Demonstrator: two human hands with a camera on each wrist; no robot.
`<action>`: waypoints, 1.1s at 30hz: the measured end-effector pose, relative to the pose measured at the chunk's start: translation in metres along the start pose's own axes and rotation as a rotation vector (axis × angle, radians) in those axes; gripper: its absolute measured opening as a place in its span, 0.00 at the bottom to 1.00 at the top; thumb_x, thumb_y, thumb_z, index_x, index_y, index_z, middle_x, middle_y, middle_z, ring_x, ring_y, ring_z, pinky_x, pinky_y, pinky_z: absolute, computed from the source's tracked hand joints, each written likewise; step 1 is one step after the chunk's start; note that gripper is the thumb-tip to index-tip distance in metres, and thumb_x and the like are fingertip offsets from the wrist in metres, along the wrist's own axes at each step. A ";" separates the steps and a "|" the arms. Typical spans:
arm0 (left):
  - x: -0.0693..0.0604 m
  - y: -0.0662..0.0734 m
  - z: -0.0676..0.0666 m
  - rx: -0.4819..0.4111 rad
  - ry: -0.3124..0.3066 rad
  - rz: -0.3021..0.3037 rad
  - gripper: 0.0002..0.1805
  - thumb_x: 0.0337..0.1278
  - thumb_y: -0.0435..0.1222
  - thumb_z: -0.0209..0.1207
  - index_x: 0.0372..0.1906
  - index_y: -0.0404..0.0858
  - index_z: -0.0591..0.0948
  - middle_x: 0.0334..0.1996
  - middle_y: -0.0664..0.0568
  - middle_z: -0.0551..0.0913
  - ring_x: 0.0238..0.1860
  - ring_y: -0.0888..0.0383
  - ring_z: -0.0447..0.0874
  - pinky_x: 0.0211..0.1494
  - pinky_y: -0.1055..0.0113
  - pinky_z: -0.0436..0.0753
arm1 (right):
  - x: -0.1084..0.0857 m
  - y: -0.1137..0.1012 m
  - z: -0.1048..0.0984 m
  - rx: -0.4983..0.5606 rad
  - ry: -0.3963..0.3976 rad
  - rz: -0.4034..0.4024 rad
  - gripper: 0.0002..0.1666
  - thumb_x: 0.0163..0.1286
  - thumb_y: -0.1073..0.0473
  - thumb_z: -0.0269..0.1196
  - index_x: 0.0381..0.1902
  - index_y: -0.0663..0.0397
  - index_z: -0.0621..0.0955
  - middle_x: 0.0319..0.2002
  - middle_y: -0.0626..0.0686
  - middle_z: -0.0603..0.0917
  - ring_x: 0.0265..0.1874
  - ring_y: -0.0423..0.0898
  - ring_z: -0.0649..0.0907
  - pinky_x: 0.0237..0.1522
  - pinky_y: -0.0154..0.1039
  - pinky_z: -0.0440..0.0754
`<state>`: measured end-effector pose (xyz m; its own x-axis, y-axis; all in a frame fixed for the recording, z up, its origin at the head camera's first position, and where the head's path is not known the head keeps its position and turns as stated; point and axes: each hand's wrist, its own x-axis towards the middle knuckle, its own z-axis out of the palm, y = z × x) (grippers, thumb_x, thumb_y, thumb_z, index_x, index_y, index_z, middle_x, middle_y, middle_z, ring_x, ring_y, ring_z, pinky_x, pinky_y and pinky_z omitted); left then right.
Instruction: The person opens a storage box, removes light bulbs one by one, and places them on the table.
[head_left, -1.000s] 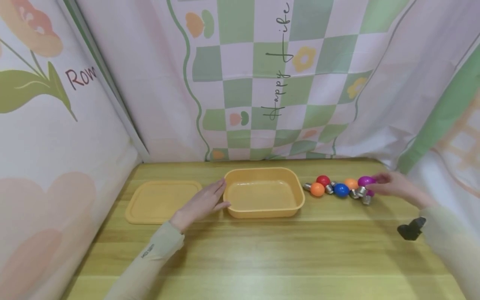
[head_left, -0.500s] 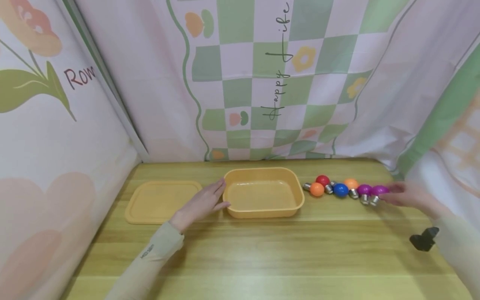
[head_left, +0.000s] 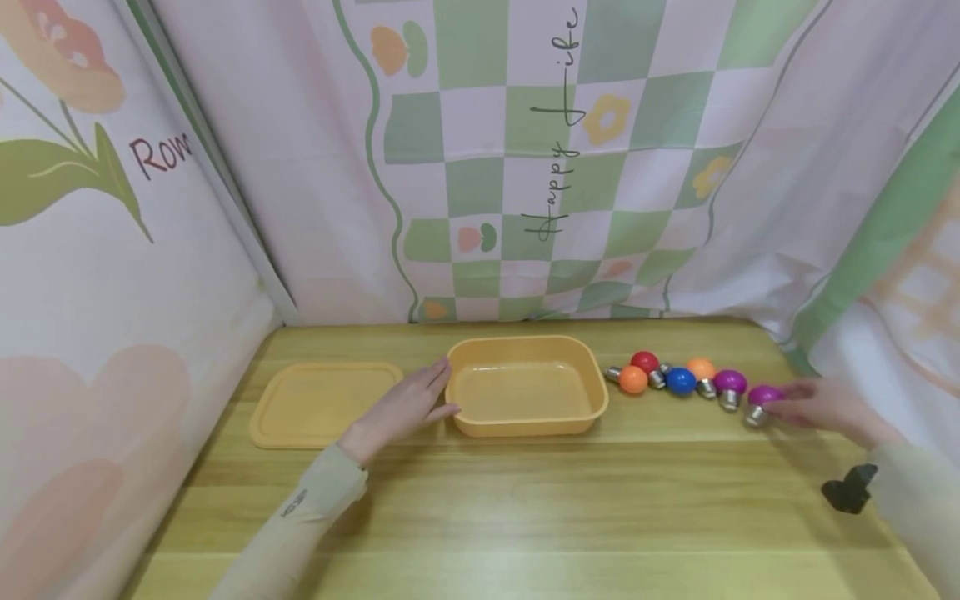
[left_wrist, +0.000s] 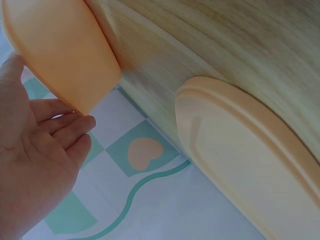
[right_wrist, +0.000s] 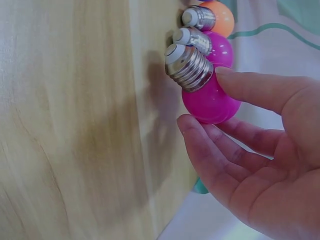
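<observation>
An open yellow plastic box (head_left: 528,427) stands at the middle of the wooden table. My left hand (head_left: 401,410) rests against its left end, fingers fairly straight; the left wrist view shows the fingertips touching a corner of the box. On the right, my right hand (head_left: 832,407) pinches a purple light bulb (right_wrist: 210,100) by its round part, thumb on one side and fingers on the other. The bulb's silver screw base points toward the front of the table. Just left of it lies a second purple bulb (head_left: 730,383).
Several more bulbs lie between the box and my right hand, among them a blue bulb (head_left: 681,381), a red bulb (head_left: 644,362) and an orange bulb (head_left: 633,380). A flat yellow lid (head_left: 322,404) lies left of the box. A patterned curtain (head_left: 540,167) hangs behind the table.
My right hand has moved right and toward the front with the purple bulb, away from the other bulbs. The second purple bulb now lies uncovered. The left hand and the box have stayed still.
</observation>
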<state>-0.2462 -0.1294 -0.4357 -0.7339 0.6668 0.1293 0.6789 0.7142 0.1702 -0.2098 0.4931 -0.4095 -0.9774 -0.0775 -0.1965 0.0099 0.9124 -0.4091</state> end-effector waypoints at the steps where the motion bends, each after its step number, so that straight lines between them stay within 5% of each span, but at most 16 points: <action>1: 0.000 0.000 0.000 -0.001 0.002 0.001 0.42 0.73 0.54 0.49 0.73 0.24 0.58 0.76 0.32 0.57 0.75 0.37 0.61 0.78 0.46 0.65 | 0.000 0.001 0.001 -0.003 -0.002 -0.003 0.38 0.70 0.47 0.62 0.55 0.83 0.73 0.43 0.74 0.84 0.40 0.62 0.85 0.39 0.48 0.85; 5: 0.000 0.000 0.000 0.000 0.002 0.000 0.42 0.73 0.54 0.49 0.73 0.24 0.58 0.75 0.32 0.57 0.75 0.38 0.61 0.78 0.47 0.65 | 0.002 0.002 0.004 -0.018 -0.005 -0.015 0.37 0.70 0.46 0.62 0.55 0.81 0.74 0.44 0.73 0.85 0.39 0.59 0.85 0.40 0.51 0.84; 9: 0.000 0.000 0.000 0.001 -0.001 0.000 0.42 0.73 0.54 0.48 0.73 0.24 0.58 0.75 0.32 0.57 0.75 0.38 0.61 0.78 0.47 0.65 | 0.003 0.001 0.006 -0.009 -0.022 -0.008 0.37 0.70 0.47 0.62 0.56 0.80 0.74 0.43 0.69 0.86 0.36 0.47 0.85 0.37 0.38 0.85; 19: 0.001 0.001 -0.001 0.003 -0.005 -0.005 0.42 0.73 0.55 0.48 0.73 0.24 0.58 0.76 0.32 0.57 0.76 0.39 0.61 0.79 0.48 0.64 | -0.001 -0.010 0.003 0.029 -0.055 0.034 0.37 0.72 0.47 0.61 0.56 0.83 0.73 0.35 0.58 0.89 0.31 0.43 0.86 0.36 0.35 0.85; 33: 0.002 0.002 -0.001 0.017 0.016 0.006 0.41 0.72 0.54 0.49 0.73 0.24 0.59 0.75 0.32 0.58 0.75 0.39 0.62 0.78 0.48 0.66 | 0.000 -0.010 0.005 0.065 -0.082 0.046 0.37 0.75 0.48 0.57 0.56 0.85 0.71 0.39 0.65 0.89 0.30 0.38 0.85 0.36 0.31 0.85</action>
<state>-0.2458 -0.1268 -0.4343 -0.7296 0.6681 0.1458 0.6838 0.7136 0.1524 -0.2092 0.4819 -0.4100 -0.9550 -0.0712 -0.2878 0.0708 0.8879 -0.4545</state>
